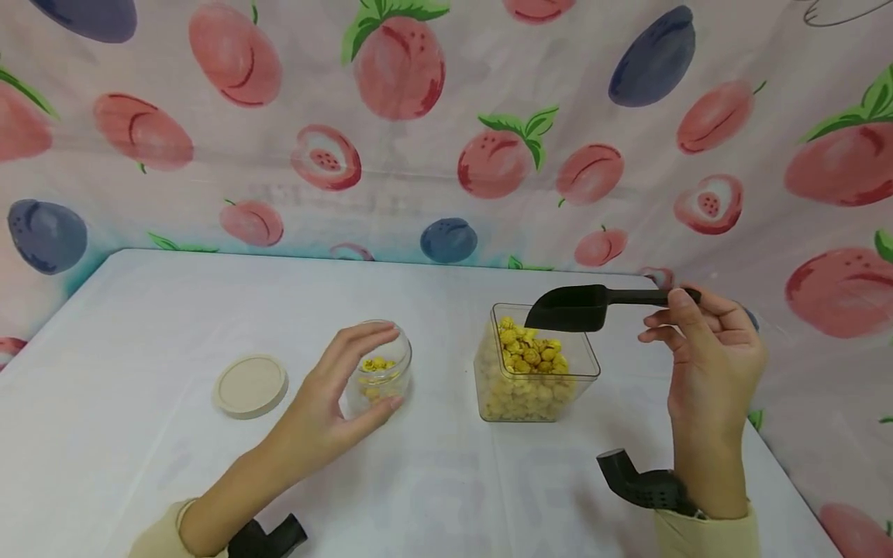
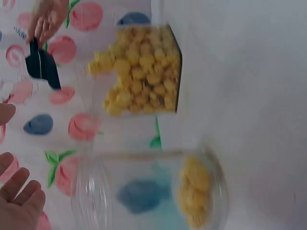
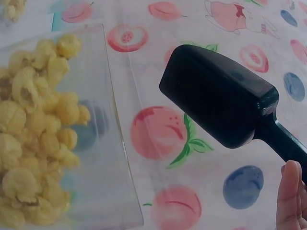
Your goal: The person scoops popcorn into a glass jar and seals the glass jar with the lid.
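Observation:
In the head view my left hand [image 1: 326, 407] is held around a small clear jar [image 1: 405, 372], thumb and fingers spread at its upper part. A little yellow popcorn [image 1: 377, 363] lies at the bottom of the jar. The left wrist view has the fingers [image 2: 19, 199] beyond the jar's mouth, apart from its wall. My right hand [image 1: 715, 349] pinches the handle end of a black scoop [image 1: 572, 308], raised over the far right rim of a clear square container [image 1: 558, 377]. Much yellow popcorn [image 1: 530, 353] is in that container. The scoop's inside is hidden in the head view.
A round beige lid [image 1: 251, 386] lies on the white table [image 1: 432, 496], left of the jar. Behind the table hangs a fruit-print cloth [image 1: 418, 155], which also runs down the right side. Black wrist-worn cameras sit on both forearms.

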### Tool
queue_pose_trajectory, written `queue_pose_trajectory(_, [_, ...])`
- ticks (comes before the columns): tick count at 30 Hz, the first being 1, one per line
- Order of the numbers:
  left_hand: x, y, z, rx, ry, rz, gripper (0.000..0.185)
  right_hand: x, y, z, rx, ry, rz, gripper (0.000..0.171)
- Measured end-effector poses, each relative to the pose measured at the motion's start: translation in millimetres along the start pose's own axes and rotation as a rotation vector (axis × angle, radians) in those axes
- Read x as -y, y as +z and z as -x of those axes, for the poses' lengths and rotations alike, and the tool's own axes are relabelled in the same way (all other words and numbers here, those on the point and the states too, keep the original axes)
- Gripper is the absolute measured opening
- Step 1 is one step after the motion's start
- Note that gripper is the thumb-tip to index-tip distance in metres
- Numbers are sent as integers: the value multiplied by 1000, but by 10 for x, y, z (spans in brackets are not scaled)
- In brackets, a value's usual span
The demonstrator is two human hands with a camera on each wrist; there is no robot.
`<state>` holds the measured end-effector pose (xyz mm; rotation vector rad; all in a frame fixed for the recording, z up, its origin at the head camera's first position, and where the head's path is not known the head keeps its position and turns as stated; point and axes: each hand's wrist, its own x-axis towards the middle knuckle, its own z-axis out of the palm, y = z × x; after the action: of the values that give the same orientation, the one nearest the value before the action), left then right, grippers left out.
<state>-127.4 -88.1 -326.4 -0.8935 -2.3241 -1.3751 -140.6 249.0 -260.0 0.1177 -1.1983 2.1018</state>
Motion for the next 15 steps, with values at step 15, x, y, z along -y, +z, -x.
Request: queue_pose_trajectory(15, [-84, 634, -109, 105, -51, 254, 58, -8, -88, -52, 16, -41, 226, 26])
